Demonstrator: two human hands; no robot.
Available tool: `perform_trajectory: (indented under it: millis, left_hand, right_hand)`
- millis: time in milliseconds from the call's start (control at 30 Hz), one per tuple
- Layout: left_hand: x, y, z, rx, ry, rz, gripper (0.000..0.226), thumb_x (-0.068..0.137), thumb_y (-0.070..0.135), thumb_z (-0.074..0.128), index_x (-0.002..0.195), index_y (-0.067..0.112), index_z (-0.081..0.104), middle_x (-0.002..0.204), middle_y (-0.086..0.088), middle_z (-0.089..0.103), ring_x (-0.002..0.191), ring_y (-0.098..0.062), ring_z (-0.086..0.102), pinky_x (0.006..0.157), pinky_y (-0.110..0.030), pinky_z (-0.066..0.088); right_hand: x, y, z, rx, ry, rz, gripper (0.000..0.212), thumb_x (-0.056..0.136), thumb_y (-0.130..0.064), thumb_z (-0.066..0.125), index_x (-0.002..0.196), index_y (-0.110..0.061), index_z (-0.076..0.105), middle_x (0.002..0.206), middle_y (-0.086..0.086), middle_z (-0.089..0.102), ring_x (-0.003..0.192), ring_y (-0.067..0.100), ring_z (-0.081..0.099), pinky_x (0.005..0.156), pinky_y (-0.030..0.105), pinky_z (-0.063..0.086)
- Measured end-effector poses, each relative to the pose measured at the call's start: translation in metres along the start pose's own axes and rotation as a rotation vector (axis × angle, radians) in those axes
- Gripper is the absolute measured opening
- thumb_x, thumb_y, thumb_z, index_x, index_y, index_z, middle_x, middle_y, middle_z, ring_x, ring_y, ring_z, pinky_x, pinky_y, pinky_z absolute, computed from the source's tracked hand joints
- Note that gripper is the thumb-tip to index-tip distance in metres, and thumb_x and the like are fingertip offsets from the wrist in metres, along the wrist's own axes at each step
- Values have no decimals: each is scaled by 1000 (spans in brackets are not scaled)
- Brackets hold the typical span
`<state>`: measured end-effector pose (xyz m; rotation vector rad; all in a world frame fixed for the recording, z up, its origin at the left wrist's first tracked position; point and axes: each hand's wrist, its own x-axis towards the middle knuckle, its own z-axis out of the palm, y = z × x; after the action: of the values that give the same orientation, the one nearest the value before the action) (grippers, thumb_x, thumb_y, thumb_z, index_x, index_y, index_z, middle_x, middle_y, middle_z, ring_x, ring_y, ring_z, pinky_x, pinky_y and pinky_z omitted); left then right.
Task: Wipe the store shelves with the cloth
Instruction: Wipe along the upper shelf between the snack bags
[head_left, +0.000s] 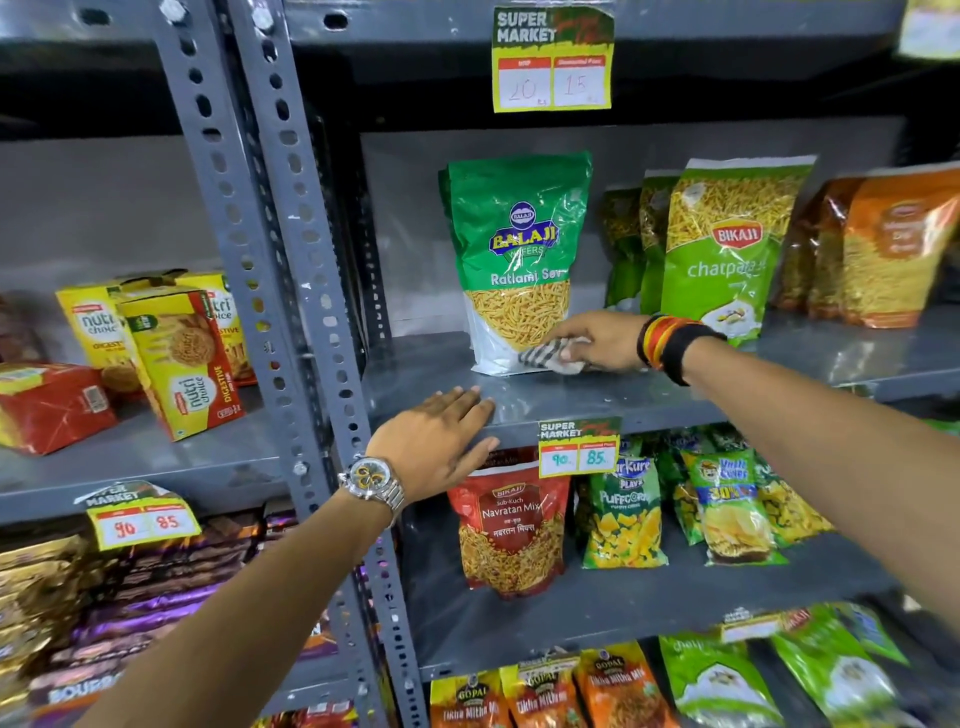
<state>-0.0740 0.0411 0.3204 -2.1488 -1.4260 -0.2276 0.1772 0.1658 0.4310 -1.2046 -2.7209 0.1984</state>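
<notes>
The right hand (597, 340) has its grip closed on the cloth (551, 356), a small checked rag of black and white. Most of the cloth is hidden under the palm and fingers; only one crumpled end shows, pressed on the grey shelf (561, 400) and touching the lower right corner of the Balaji pouch (517, 260). This green pouch stands upright near the middle of the shelf. On the right wrist sit coloured bangles (662, 343).

The left hand (441, 444) lies flat with an open grip, fingers spread over the front edge of the same shelf, holding nothing. A metal watch (371, 480) is on its wrist. Just right of this hand a price tag (577, 447) hangs from the front edge and covers the tops of some packets below.

Toward the right end of the shelf stand the Bikaji pouch (727, 249) and orange packets (883, 249); these are blurred and partly cut off by the frame. Other green packs behind the Bikaji pouch are mostly hidden.
</notes>
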Motion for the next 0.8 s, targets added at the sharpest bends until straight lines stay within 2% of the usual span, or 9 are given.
perform_trajectory:
  millis: [133, 267, 367, 467, 500, 567, 633, 733, 800]
  left_hand:
    - [0, 0, 1, -11, 4, 3, 67, 104, 56, 21, 149, 12, 44, 150, -17, 51, 134, -34, 53, 109, -47, 47]
    - [-1, -2, 4, -16, 16, 15, 65, 105, 55, 24, 148, 11, 44, 148, -17, 52, 134, -35, 53, 110, -47, 45]
    - [-1, -3, 6, -16, 19, 17, 62, 105, 54, 27, 148, 12, 44, 148, -17, 52, 134, -35, 52, 111, -47, 45]
    - [0, -3, 6, -19, 23, 15, 61, 105, 53, 29, 146, 11, 46, 146, -18, 54, 132, -37, 55, 108, -49, 47]
    - [0, -3, 6, -24, 23, 17, 61, 105, 53, 29, 145, 11, 47, 145, -19, 55, 131, -37, 55, 107, -49, 48]
    - [0, -2, 5, -27, 23, 20, 62, 105, 54, 27, 145, 11, 47, 145, -19, 55, 131, -37, 55, 107, -49, 48]
    - [-1, -2, 3, -32, 12, 12, 64, 105, 55, 24, 147, 11, 44, 147, -18, 53, 134, -36, 53, 110, -49, 46]
    - [-1, -3, 3, -36, 1, 12, 65, 105, 55, 24, 148, 11, 43, 149, -18, 52, 136, -36, 51, 111, -48, 44]
    - [-1, -3, 3, -36, -3, 20, 65, 105, 55, 25, 148, 11, 44, 149, -18, 52, 136, -35, 51, 112, -47, 44]
  right_hand:
    - [0, 17, 34, 72, 86, 90, 40, 97, -29, 51, 136, -25, 50, 146, 7, 48, 133, 26, 45, 108, 34, 36]
    - [-13, 13, 55, 121, 124, 19, 38, 97, -31, 50, 135, -26, 50, 141, 6, 52, 129, 24, 49, 108, 34, 36]
    - [-58, 4, 50, 165, 30, -100, 36, 97, -32, 50, 133, -29, 52, 133, -7, 56, 117, 7, 52, 101, 24, 38]
    - [-88, 7, 21, 225, -62, -93, 32, 96, -31, 52, 128, -32, 56, 121, -25, 58, 107, -15, 54, 90, 3, 37]
    - [-85, 14, 14, 223, -10, -68, 32, 97, -27, 52, 128, -30, 56, 122, -23, 59, 110, -13, 54, 91, 5, 36]
    - [-70, 32, 11, 221, 129, 30, 34, 97, -23, 52, 130, -26, 55, 131, -7, 58, 124, 11, 53, 98, 19, 34]
    - [-53, 41, 28, 230, 198, 138, 35, 97, -22, 53, 132, -24, 55, 139, 2, 54, 130, 23, 48, 100, 24, 32]
    - [-56, 25, 58, 162, 223, 107, 34, 98, -27, 51, 131, -31, 54, 141, 0, 54, 130, 22, 49, 103, 31, 39]
    - [-75, 11, 55, 142, 160, 24, 36, 98, -32, 49, 134, -34, 51, 141, -6, 52, 126, 16, 49, 105, 34, 39]
